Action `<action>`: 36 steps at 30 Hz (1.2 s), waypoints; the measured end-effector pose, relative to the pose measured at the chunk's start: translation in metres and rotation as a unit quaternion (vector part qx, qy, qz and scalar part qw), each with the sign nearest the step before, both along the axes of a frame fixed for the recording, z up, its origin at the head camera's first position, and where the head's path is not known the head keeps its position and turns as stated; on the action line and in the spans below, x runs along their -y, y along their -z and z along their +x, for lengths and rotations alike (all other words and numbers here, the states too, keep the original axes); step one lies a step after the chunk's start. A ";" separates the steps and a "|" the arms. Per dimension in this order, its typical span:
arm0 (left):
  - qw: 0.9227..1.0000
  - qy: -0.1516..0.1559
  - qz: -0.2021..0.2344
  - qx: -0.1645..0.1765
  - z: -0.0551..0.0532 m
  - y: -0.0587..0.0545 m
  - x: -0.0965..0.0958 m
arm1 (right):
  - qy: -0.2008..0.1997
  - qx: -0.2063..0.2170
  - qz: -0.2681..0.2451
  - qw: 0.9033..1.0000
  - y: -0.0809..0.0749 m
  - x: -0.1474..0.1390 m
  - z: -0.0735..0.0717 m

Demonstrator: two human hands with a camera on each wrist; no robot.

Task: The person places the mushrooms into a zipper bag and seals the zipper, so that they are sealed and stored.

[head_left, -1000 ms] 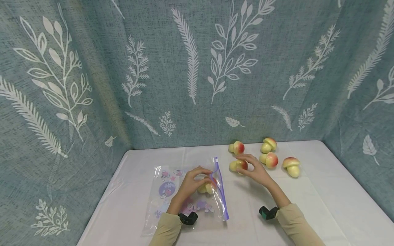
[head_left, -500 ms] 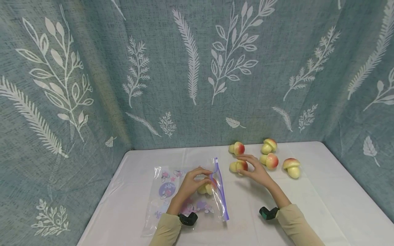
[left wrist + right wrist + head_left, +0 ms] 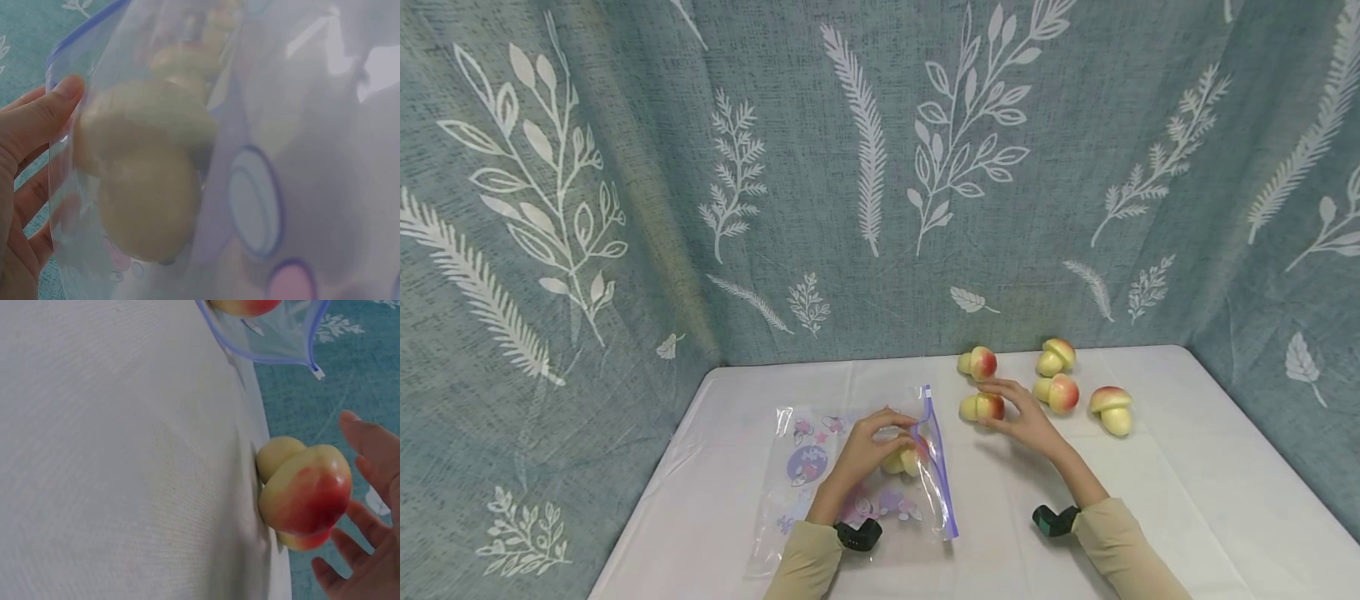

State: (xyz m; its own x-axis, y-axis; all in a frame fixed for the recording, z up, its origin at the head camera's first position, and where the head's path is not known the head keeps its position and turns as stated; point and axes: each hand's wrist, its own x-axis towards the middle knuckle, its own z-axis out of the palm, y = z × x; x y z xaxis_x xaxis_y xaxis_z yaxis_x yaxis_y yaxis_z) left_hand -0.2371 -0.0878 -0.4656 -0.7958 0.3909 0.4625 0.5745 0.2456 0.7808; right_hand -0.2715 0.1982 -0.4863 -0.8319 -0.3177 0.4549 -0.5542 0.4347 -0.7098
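A clear zip bag (image 3: pixel 807 463) with purple prints and a purple zip edge lies on the table, mouth toward the right. My left hand (image 3: pixel 859 454) pinches its film near the mouth; in the left wrist view the thumb (image 3: pixel 65 87) presses the film, other fingers behind it. Inside the bag sits a yellow toy mushroom (image 3: pixel 898 462) with a reddish cap. My right hand (image 3: pixel 1028 423) is spread around another toy mushroom (image 3: pixel 982 407). In the right wrist view a gap shows between those fingers and the mushroom (image 3: pixel 306 490).
Behind stands one more toy mushroom (image 3: pixel 977 364). Others lie right of my right hand: one at the back (image 3: pixel 1056 357), one nearer (image 3: pixel 1057 392) and one farthest right (image 3: pixel 1111 410). A leaf-patterned curtain (image 3: pixel 887 308) borders the white table (image 3: pixel 1150 483).
My right thumb has edged slightly away from the toy mushroom beside it, and more of that mushroom shows. My left hand and the bag keep their place.
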 end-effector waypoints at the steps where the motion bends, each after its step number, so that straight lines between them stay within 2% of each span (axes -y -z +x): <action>1: 1.000 -0.002 0.000 -0.004 -0.001 0.002 0.000 | 0.002 0.001 0.002 1.000 0.004 -0.001 -0.003; 3: 1.000 -0.006 0.001 -0.008 -0.005 0.009 0.000 | 0.002 0.005 -0.002 1.000 0.013 -0.004 -0.008; 8: 1.000 -0.007 0.002 -0.003 -0.018 0.029 0.002 | -0.003 0.023 -0.004 1.000 0.018 -0.008 -0.010; 13: 1.000 -0.002 0.006 0.009 -0.021 0.033 0.003 | 0.000 0.048 0.000 0.999 0.019 -0.009 -0.010; 17: 1.000 -0.011 0.000 0.014 -0.019 0.031 0.002 | 0.007 0.055 0.006 0.998 0.021 -0.008 -0.011; 21: 1.000 -0.012 -0.002 0.002 -0.010 0.016 0.000 | 0.014 0.053 0.009 0.998 0.019 -0.006 -0.010; 24: 1.000 -0.010 -0.008 -0.007 -0.003 0.005 -0.001 | 0.010 0.049 0.003 0.999 0.010 -0.002 -0.004; 29: 1.000 -0.011 -0.019 0.008 -0.001 0.000 -0.001 | 0.003 0.046 -0.004 0.999 -0.002 0.002 0.004; 33: 1.000 -0.009 -0.011 0.019 -0.001 0.001 -0.001 | 0.011 0.051 0.002 0.999 0.009 -0.002 -0.003; 36: 1.000 -0.006 -0.006 0.015 -0.001 0.001 0.000 | 0.014 0.050 0.010 0.999 0.017 -0.005 -0.010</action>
State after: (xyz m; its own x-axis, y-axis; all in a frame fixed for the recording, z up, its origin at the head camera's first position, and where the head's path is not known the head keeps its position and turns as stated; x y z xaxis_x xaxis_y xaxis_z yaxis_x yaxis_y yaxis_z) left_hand -0.2385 -0.0873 -0.4669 -0.8143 0.3861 0.4333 0.5474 0.2626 0.7946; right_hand -0.2814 0.2036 -0.5038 -0.8818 -0.3022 0.3620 -0.4678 0.4640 -0.7522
